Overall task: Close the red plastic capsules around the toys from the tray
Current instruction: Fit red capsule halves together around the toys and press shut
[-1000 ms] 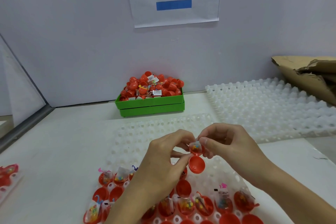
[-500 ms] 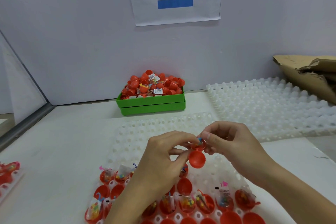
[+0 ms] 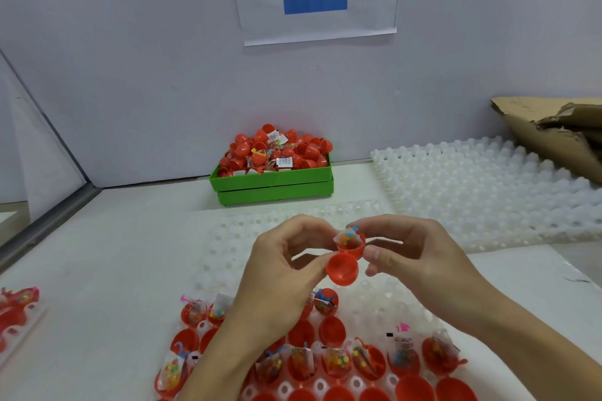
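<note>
Because the capsule [image 3: 345, 257] must snap shut over its toy packet [image 3: 349, 239], both hands pinch it at the frame centre above the tray [image 3: 374, 296], the left hand [image 3: 280, 273] on the open lid, the right hand [image 3: 410, 257] steadying the filled cup.

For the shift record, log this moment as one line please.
step: closing capsule | left hand: holds empty half | right hand: holds toy-filled half | halves: apart | tray: more open capsules
</note>
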Motion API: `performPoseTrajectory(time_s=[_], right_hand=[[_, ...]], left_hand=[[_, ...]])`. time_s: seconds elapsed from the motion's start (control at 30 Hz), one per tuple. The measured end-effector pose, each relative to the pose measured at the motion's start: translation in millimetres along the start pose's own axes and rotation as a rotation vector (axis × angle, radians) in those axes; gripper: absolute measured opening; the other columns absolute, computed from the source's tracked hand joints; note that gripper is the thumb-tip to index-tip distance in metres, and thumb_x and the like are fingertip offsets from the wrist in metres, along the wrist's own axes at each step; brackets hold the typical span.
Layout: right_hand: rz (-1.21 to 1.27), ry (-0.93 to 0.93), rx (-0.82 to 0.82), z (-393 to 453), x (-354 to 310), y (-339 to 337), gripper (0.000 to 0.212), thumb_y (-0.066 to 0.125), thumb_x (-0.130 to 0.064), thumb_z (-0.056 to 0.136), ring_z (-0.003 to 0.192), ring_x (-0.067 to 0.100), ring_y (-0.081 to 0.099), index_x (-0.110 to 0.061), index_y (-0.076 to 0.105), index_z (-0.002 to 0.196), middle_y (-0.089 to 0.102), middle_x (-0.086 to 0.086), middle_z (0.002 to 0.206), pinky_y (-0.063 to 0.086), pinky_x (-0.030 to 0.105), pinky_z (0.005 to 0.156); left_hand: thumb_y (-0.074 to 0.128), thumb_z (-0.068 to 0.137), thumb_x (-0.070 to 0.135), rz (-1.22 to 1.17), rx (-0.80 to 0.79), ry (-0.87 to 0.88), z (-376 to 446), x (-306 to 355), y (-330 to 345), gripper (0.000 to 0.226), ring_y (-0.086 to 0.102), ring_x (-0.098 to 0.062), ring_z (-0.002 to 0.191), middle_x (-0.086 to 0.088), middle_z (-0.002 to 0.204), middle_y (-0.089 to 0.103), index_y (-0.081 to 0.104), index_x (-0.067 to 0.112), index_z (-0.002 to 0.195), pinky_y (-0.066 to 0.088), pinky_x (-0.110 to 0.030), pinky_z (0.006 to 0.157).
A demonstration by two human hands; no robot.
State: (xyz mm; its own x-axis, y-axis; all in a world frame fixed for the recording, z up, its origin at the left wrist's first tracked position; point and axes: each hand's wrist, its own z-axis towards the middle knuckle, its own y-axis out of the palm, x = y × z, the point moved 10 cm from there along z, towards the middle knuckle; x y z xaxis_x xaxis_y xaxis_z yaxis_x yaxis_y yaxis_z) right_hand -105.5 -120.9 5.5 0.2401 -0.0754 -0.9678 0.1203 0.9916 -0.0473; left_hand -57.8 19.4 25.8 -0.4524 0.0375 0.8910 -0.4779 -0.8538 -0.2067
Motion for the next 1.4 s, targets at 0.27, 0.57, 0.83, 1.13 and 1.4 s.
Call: performPoseTrajectory(time_s=[0.27, 0.57, 0.83, 1.13, 1.4], right_hand=[[0.066, 0.007, 0.050, 0, 1, -3, 0.021, 0.068, 0.003, 0.086, 0.085, 0.023, 0.076, -0.010, 0.074, 0.101, 0.078, 0.006, 0.094, 0.058, 0.023, 0.069], [0.108, -0.036, 0.152, 1, -2, -16, 0.021, 0.071, -0.002, 0.082, 0.087, 0.024, 0.075, -0.006, 0.071, 0.102, 0.077, 0.007, 0.096, 0.057, 0.022, 0.070], [0.000, -0.144, 0.203, -2, -12, -15, 0.025, 0.075, -0.027, 0.069, 0.083, 0.025, 0.074, -0.023, 0.073, 0.093, 0.076, 0.005, 0.091, 0.060, 0.030, 0.072], [-0.136, -0.284, 0.135, -4, -20, -7, 0.023, 0.073, -0.008, 0.084, 0.090, 0.022, 0.073, -0.025, 0.073, 0.099, 0.075, 0.000, 0.100, 0.058, 0.029, 0.073], [-0.381, -0.400, 0.113, -9, -29, -2, 0.034, 0.072, 0.006, 0.083, 0.091, 0.018, 0.070, -0.021, 0.075, 0.103, 0.072, -0.007, 0.096, 0.058, 0.028, 0.069]], left_hand=[[0.069, 0.084, -0.007, 0.078, 0.024, -0.005, 0, 1, -3, 0.034, 0.072, -0.010, 0.092, 0.007, 0.092, 0.076, 0.078, 0.025, 0.091, 0.057, -0.023, 0.080], [0.052, 0.094, -0.004, -0.080, 0.000, -0.096, -3, -6, 3, 0.034, 0.073, -0.024, 0.094, -0.005, 0.102, 0.075, 0.064, 0.017, 0.118, 0.060, -0.029, 0.075], [0.078, 0.074, 0.016, -0.157, 0.058, -0.123, 0, -12, -1, 0.037, 0.073, -0.027, 0.086, -0.008, 0.090, 0.076, 0.064, 0.015, 0.109, 0.059, -0.027, 0.068], [0.074, 0.082, 0.008, -0.112, 0.091, -0.022, 0, -4, -5, 0.025, 0.072, -0.023, 0.088, -0.003, 0.091, 0.075, 0.069, 0.020, 0.104, 0.059, -0.027, 0.068], [0.068, 0.089, 0.006, -0.053, 0.063, -0.034, -2, -6, 0, 0.029, 0.071, -0.020, 0.093, 0.000, 0.094, 0.075, 0.067, 0.022, 0.113, 0.059, -0.025, 0.070]])
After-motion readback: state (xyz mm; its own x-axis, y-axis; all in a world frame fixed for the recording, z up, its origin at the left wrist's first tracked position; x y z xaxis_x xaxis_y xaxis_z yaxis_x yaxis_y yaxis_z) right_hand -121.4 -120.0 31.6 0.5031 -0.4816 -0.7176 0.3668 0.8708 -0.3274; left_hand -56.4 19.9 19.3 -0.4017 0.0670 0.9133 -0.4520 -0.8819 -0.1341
